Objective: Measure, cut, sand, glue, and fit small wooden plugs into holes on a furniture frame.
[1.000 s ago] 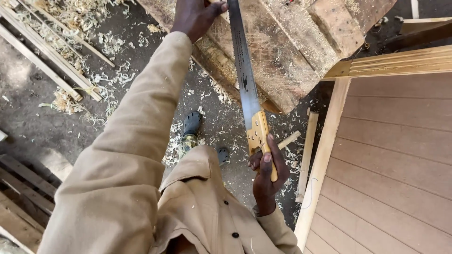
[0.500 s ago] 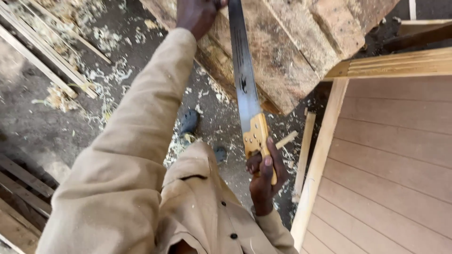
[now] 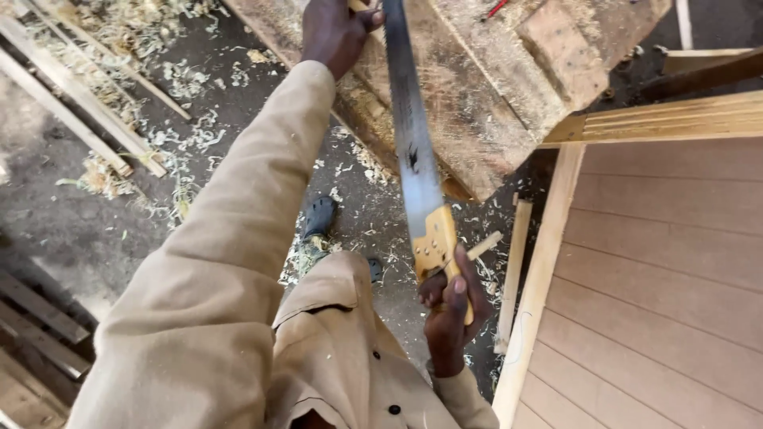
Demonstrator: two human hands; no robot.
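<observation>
Handsaw (image 3: pixel 415 159), one: long steel blade, yellow wooden handle (image 3: pixel 435 242). Blade runs up and away from the body, its far end crossing the edge of the wooden workbench (image 3: pixel 493 87); the cut itself lies at the frame's top edge and cannot be made out.

Right hand (image 3: pixel 449 314): fingers wrapped tight round the lower part of the saw handle, thumb raised along its side. Held low, just in front of the torso.

Left hand (image 3: pixel 334 32): arm stretched forward in a tan sleeve (image 3: pixel 238 238), hand pressed on the bench edge just left of the blade. Fingers appear curled over the wood; whether they grip a separate piece cannot be told.

Surroundings: dark floor littered with wood shavings (image 3: pixel 183 143); loose timber strips (image 3: pixel 79 119) to the left; a ribbed panel in a pale wooden frame (image 3: pixel 660 278) to the right; a dark shoe (image 3: pixel 319 218) below the blade; a short offcut (image 3: pixel 485 245) near the handle.

Risks, as judged: the bracing hand sits very near the teeth, so a jump or skid of the blade could strike the thumb or fingers. The blade is long and thin, and a twisted stroke could bind or buckle it. Shavings underfoot could let the foot slip mid-stroke.

Change from the earlier frame: the handle and right hand sit slightly lower and nearer the body than half a second ago, consistent with a drawn-back stroke. The left hand keeps its place on the bench.
</observation>
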